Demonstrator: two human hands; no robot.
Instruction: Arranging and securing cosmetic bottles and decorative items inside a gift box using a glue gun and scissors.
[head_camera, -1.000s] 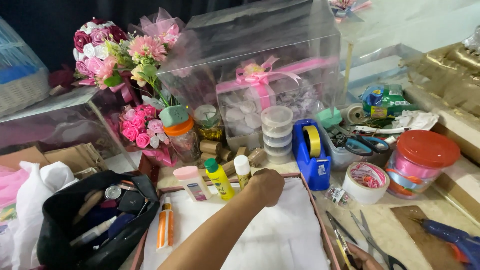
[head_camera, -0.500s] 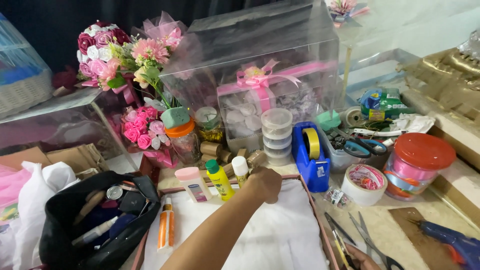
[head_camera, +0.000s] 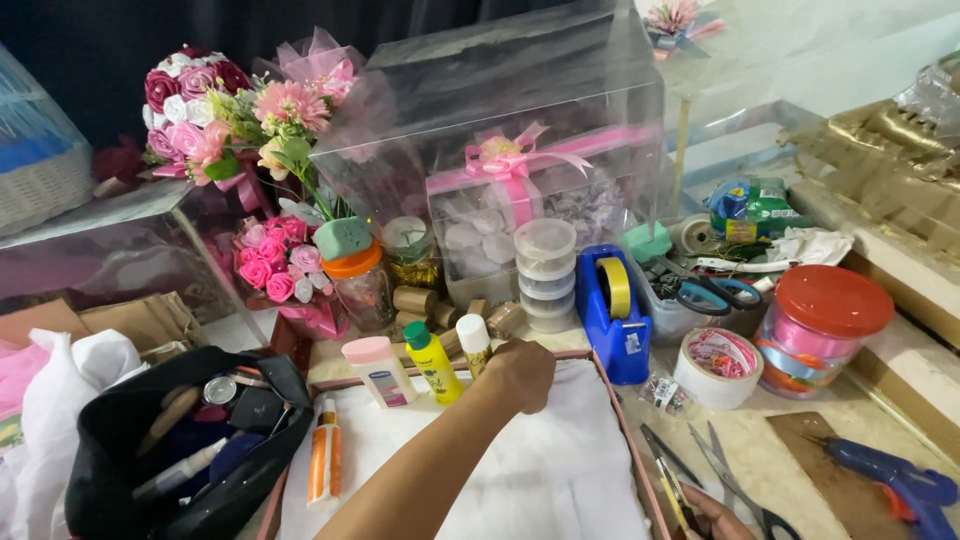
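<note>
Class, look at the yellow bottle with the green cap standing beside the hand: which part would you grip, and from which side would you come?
Probably grip the yellow bottle around its body just under the green cap, coming from above and the front. It stands nearly upright, the pink-capped bottle and white-capped bottle crowd its sides, and the left hand sits right.

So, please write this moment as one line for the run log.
left hand: fist on white cloth, beside small bottle | right hand: barely in view, near scissors | blue tape dispenser behind
</note>
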